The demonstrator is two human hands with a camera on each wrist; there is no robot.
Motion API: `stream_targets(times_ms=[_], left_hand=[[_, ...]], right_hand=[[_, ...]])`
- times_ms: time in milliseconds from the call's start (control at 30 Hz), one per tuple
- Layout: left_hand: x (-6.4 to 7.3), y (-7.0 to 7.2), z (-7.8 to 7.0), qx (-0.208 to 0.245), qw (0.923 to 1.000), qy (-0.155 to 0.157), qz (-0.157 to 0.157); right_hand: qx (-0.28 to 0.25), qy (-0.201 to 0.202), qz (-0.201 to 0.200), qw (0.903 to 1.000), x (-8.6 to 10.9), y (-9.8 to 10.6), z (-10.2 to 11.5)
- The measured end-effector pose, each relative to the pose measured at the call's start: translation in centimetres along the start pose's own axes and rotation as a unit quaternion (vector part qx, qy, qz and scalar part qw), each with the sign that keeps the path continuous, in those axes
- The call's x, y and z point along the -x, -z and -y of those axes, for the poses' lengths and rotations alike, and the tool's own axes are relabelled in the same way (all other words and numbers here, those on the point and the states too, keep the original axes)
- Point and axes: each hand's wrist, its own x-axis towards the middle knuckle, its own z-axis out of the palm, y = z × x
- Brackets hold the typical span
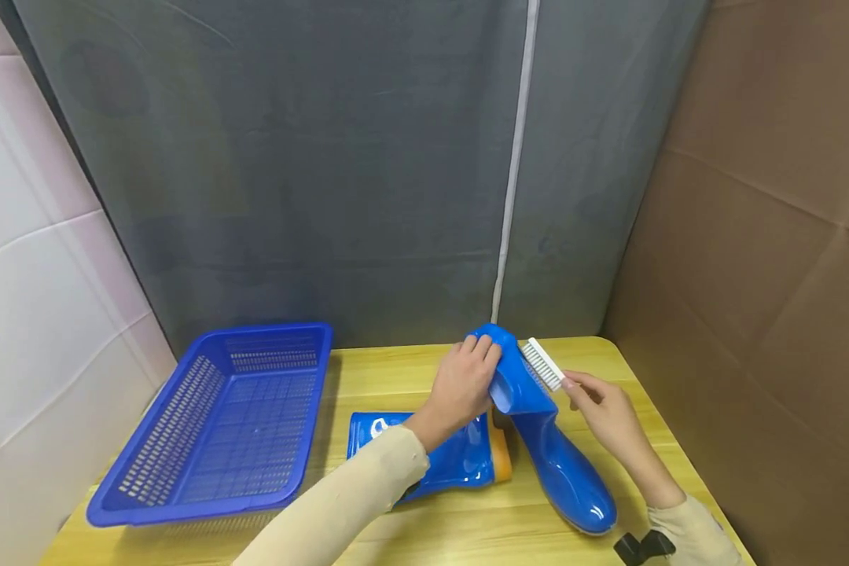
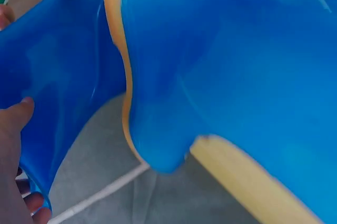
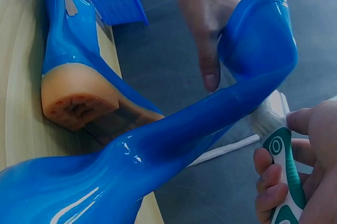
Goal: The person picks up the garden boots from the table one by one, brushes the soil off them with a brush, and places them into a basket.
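Observation:
A glossy blue rain boot (image 1: pixel 573 475) leans across the table's right part, its toe toward the near side and its shaft raised. At the top, my left hand (image 1: pixel 465 377) grips the shaft's rim, thumb on the outside. In my right hand (image 1: pixel 607 413) is a scrub brush (image 1: pixel 543 364) with white bristles; the right wrist view shows its green and white handle (image 3: pixel 288 176) between thumb and fingers. The bristles touch the shaft's far side. A second blue boot (image 1: pixel 460 456) lies on its side beneath my left forearm, its orange sole (image 3: pixel 79 95) turned toward the first boot.
A blue plastic basket (image 1: pixel 304 417) with slotted walls stands on the left of the wooden table (image 1: pixel 389 369). Grey cloth (image 1: pixel 325 173) hangs behind, with a brown panel (image 1: pixel 764 259) at the right and a white one (image 1: pixel 49 314) at the left.

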Motion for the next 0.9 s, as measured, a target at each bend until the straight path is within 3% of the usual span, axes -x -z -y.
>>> stream_targets(times_ms=[167,333,600,800,900], left_hand=[[0.1,-0.7,-1.7,0.009,0.9991,-0.004,0.042],[0.5,-0.9,-2.2,0.008,0.9959,-0.022,0.087],[2.1,-0.9,-1.0,0.042,0.9943,-0.025,0.095],[3.0,-1.5,-0.2,0.052,0.9956,-0.022,0.075],[3.3,-1.8,-0.2,0.063,0.9951,-0.008,0.076]], right_hand=[[0.008,0.004,-0.007,0.9999,-0.2,0.5,-0.5],[0.034,0.016,-0.013,0.9992,-0.2,1.0,-0.9],[0.138,0.091,-0.038,0.9855,-0.3,0.9,0.4],[0.169,0.086,-0.030,0.9814,-0.2,0.5,1.2],[0.183,0.104,-0.043,0.9766,-0.2,0.2,1.3]])
